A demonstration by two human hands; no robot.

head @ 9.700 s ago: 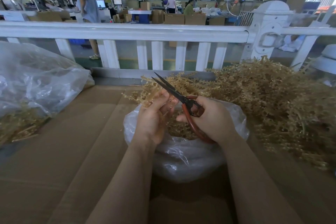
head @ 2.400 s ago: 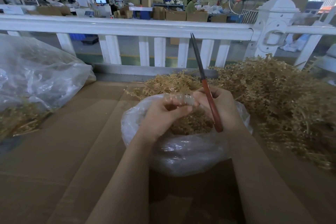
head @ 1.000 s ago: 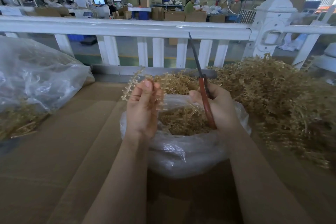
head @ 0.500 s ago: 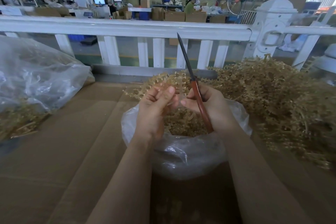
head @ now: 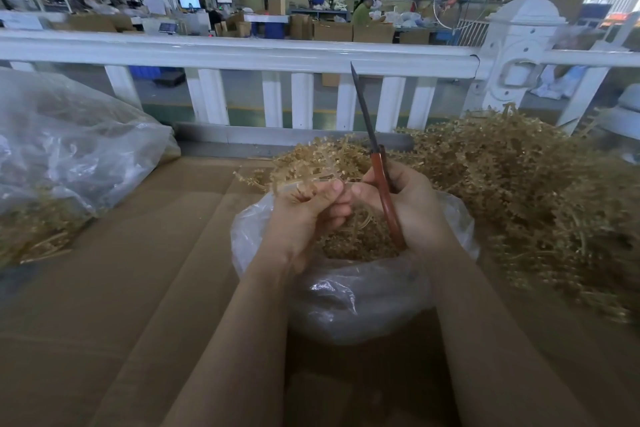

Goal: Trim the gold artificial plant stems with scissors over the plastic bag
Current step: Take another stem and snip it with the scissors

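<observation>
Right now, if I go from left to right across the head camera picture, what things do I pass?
Big clear bag → left hand → scissors in the right hand → big gold stem pile.

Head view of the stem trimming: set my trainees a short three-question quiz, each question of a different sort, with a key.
1. True or false: the scissors have their blades closed, pointing up.
2. Which hand grips the scissors?
3. The small plastic bag beneath the hands holds: A) gold trimmings B) cardboard scraps C) nothing.

Key: 1 true. 2 The right hand; the left hand pinches a gold stem. 3 A.
</observation>
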